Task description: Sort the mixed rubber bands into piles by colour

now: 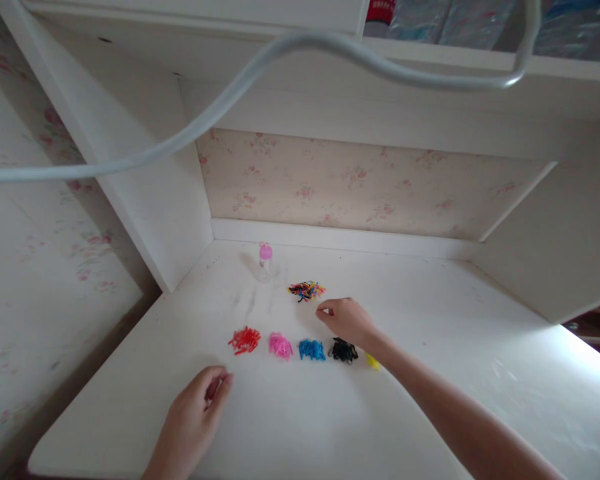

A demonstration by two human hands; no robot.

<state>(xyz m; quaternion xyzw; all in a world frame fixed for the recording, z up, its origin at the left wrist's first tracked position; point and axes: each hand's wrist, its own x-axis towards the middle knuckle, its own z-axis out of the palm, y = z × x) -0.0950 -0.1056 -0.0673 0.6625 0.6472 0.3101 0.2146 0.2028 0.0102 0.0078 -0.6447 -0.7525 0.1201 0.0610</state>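
Right hand (pixel 347 320) on desk (pixel 430 413), fingertips (pixel 321 312) pointing left, just short of mixed pile (pixel 306 291), which lies behind and slightly left of them. Small bottle (pixel 265 260) stands further behind-left of that pile, near the back wall. In front of the right fingers, a row of five sorted piles runs left to right: first pile (pixel 245 340), second pile (pixel 281 346), third pile (pixel 312 350), fourth pile (pixel 343 351) right under the hand's heel, fifth pile (pixel 373 362) partly hidden beneath the wrist. Left hand (pixel 195 417) rests nearer the front edge, its fingers (pixel 220 383) just in front of the first pile, apart from it. Cable (pixel 280 50) hangs overhead.
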